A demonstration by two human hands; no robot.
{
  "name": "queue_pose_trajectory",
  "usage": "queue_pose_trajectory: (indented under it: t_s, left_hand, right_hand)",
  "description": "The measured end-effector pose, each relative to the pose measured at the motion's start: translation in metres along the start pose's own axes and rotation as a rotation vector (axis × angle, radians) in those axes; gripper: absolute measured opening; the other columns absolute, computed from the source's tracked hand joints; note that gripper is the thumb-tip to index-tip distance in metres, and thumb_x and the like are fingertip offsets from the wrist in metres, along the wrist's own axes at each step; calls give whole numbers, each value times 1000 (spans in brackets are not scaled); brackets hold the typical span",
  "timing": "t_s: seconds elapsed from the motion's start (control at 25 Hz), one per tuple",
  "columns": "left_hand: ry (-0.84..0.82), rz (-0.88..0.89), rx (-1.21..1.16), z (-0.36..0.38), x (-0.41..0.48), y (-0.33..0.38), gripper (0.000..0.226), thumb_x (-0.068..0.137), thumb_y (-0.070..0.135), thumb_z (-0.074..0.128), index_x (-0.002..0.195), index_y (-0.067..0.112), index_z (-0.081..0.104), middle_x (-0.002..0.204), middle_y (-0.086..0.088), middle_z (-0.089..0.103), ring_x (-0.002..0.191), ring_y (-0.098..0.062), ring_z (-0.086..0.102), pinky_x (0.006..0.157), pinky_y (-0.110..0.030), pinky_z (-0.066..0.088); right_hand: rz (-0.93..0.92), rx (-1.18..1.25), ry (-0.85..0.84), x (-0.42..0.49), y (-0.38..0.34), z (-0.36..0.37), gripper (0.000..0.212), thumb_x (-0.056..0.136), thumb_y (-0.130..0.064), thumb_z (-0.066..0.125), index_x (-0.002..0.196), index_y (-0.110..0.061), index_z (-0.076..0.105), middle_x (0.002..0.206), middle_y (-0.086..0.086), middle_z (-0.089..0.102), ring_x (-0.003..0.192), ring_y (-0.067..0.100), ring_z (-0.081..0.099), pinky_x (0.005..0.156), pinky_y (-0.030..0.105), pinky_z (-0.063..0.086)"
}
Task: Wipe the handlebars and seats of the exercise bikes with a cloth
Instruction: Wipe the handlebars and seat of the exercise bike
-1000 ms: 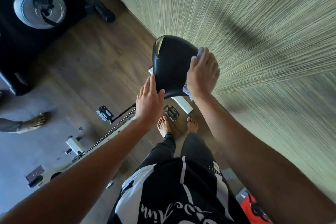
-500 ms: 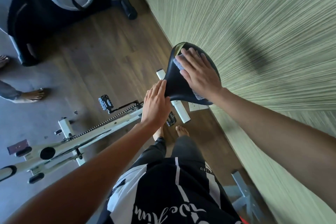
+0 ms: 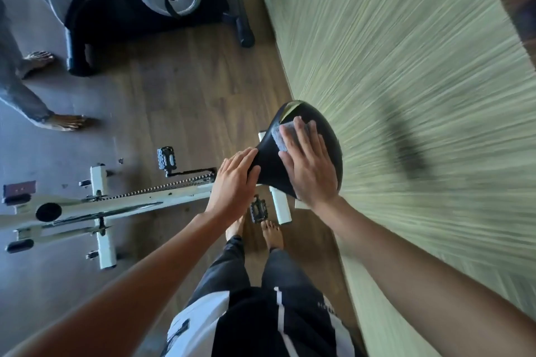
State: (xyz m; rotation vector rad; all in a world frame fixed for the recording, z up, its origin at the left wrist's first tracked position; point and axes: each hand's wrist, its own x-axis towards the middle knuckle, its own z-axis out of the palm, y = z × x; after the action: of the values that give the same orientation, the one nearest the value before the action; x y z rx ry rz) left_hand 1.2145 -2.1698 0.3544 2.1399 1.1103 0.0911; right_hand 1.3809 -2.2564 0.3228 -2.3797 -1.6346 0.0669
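Note:
The black bike seat (image 3: 269,165) is below me, right of centre, on a white exercise bike (image 3: 121,206) that stretches to the left. My right hand (image 3: 311,166) lies flat on top of the seat and presses a grey cloth (image 3: 285,132) against it; the cloth shows under my fingertips. My left hand (image 3: 235,182) rests on the narrow nose of the seat, fingers curled over its edge. The handlebars are out of view.
A green textured wall (image 3: 406,95) runs close along the right of the seat. A second, black exercise bike (image 3: 156,0) stands at the top. Another person's bare feet (image 3: 68,122) are at the left on the wooden floor. My own feet (image 3: 271,233) stand by the pedal (image 3: 256,211).
My right hand with the cloth has slid from the seat's right edge onto its top surface. My left hand has stayed on the seat's nose. The view has shifted, showing more of the white bike.

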Motion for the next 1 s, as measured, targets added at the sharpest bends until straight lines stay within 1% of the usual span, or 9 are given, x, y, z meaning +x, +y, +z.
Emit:
queue_pose_trajectory:
  t_s: [0.28, 0.48, 0.56, 0.6, 0.68, 0.72, 0.8, 0.92, 1.0]
  left_hand:
    - [82, -13, 24, 9, -2, 3, 42, 101, 25, 47, 141, 12, 51, 143, -6, 54, 131, -25, 47, 113, -48, 36]
    - [121, -57, 32, 16, -4, 7, 40, 101, 22, 50, 140, 12, 51, 143, -5, 54, 133, -24, 45, 114, -50, 33]
    - [136, -85, -18, 12, -5, 10, 40, 101, 18, 51, 140, 12, 52, 144, -5, 53, 134, -23, 44, 116, -44, 32]
    - [153, -113, -49, 9, -9, 11, 40, 100, 17, 51, 140, 13, 52, 144, -5, 52, 134, -23, 44, 116, -38, 32]
    - [220, -170, -79, -3, -27, 9, 39, 100, 14, 53, 138, 14, 54, 144, -5, 53, 134, -23, 44, 112, -33, 33]
    - [257, -192, -80, -10, -39, 6, 38, 99, 14, 54, 137, 15, 56, 143, -5, 54, 133, -23, 46, 111, -34, 35]
    - [346, -270, -96, -26, -70, -2, 37, 98, 12, 56, 134, 16, 59, 141, -3, 57, 131, -22, 50, 110, -33, 36]
    - [507, -454, -152, -47, -139, -16, 39, 93, 6, 60, 131, 16, 62, 136, -3, 61, 129, -23, 53, 111, -36, 39]
    - [636, -559, -178, -55, -196, -22, 39, 91, 3, 63, 128, 14, 64, 130, -5, 65, 123, -24, 58, 108, -34, 41]
  right_hand:
    - [-219, 38, 5, 14, 26, 5, 51, 105, -28, 40, 151, -6, 39, 159, 18, 32, 148, 40, 26, 117, 50, 33]
    - [-244, 151, -64, 19, 27, 3, 49, 105, -26, 39, 149, -4, 42, 157, 19, 35, 147, 39, 28, 117, 51, 34]
    - [-129, 358, -113, 23, 23, -8, 49, 107, -27, 38, 151, -8, 38, 160, 14, 31, 151, 30, 21, 122, 42, 25]
    - [-28, 491, -159, 25, 21, -17, 48, 108, -27, 37, 154, -12, 35, 163, 8, 26, 152, 22, 16, 124, 34, 20]
    - [109, 673, -240, 29, 12, -34, 49, 108, -28, 37, 156, -19, 30, 165, 0, 22, 151, 8, 11, 119, 15, 12]
    - [125, 714, -268, 28, 3, -43, 49, 108, -28, 37, 156, -20, 30, 164, -2, 23, 150, 3, 11, 116, 8, 10]
    - [50, 776, -321, 25, -23, -57, 49, 108, -26, 39, 155, -18, 31, 163, -1, 26, 148, 1, 15, 115, 6, 11]
    - [-166, 812, -463, 6, -80, -67, 48, 107, -24, 41, 154, -15, 34, 161, 1, 29, 151, 10, 20, 121, 18, 14]
    - [-313, 788, -570, -16, -120, -68, 47, 106, -23, 42, 152, -16, 38, 160, 1, 31, 150, 12, 22, 122, 22, 16]
